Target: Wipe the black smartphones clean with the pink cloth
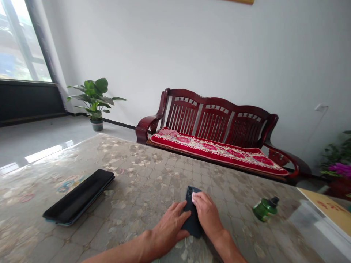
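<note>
A dark blue smartphone [194, 221] lies on the table, its back and camera lenses facing up. My left hand [169, 223] holds it at the left edge, with fingertips and thumb on the phone. In the bent fingers of my right hand [208, 214] is a small pinkish-white cloth [193, 197], pressed on the phone's back just below the lenses. Part of the cloth is hidden under the fingers. Right of my hands a green bottle [264, 209] with a black top stands on the table.
The table [142, 182] has a patterned, glossy cover. A long black case [79, 197] lies at left, near several hair ties [66, 185]. A yellowish board [327, 208] is at the right edge. Beyond stand a wooden bench [211, 117] and a potted plant [96, 124].
</note>
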`<state>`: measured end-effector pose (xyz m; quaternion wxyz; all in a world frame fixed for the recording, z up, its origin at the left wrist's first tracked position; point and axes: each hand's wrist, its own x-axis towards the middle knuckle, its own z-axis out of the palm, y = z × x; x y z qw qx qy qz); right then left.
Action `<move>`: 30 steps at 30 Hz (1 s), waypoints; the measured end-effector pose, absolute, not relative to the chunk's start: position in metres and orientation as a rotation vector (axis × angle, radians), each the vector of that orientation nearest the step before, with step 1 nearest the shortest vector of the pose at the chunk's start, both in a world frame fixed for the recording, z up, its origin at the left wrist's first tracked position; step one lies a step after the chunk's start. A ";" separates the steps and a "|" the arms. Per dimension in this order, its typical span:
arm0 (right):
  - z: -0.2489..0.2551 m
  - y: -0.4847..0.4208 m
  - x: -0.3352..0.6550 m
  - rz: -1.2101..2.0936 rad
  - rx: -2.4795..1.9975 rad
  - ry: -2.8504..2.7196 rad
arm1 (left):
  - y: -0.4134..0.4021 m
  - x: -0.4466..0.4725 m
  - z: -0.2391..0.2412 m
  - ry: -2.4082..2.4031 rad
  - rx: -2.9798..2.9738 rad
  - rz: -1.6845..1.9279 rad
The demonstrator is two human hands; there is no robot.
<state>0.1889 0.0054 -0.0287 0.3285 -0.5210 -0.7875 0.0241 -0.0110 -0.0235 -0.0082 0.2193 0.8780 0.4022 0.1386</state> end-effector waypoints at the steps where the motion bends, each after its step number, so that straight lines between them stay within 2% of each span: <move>1: -0.029 0.001 0.189 0.065 -1.359 -2.075 | -0.023 -0.011 -0.007 1.090 2.431 0.399; 11: -0.018 0.039 0.179 0.115 -1.369 -2.018 | -0.018 -0.009 -0.008 1.059 2.495 0.451; 19: -0.023 0.005 0.193 0.068 -1.344 -2.117 | -0.018 -0.010 -0.012 1.037 2.515 0.485; 30: -0.014 0.032 0.183 -0.041 -1.428 -2.093 | -0.019 -0.009 -0.007 1.038 2.530 0.477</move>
